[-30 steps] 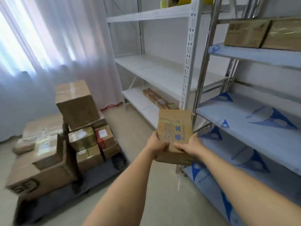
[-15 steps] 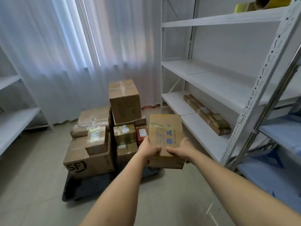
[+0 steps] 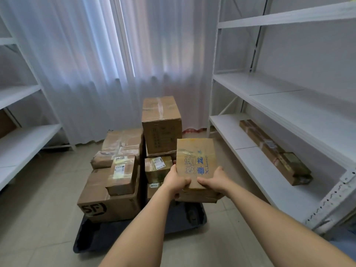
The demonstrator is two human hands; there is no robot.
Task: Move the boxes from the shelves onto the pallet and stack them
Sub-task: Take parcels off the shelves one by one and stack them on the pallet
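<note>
Carrying a flat box to the pallet

Head view: our left hand [image 3: 178, 183] and right hand [image 3: 213, 182] grip the near end of the flat box [image 3: 195, 160], long axis pointing away; the pallet [image 3: 100, 236] and its stacked boxes [image 3: 161, 124] lie ahead, leftward and below.

We hold a box [image 3: 195, 162] before the pallet [image 3: 92, 236], where stacked boxes [image 3: 123, 166] stand; a long box [image 3: 273, 151] lies on the right shelf [image 3: 240, 139], curtains [image 3: 96, 64] behind.
</note>
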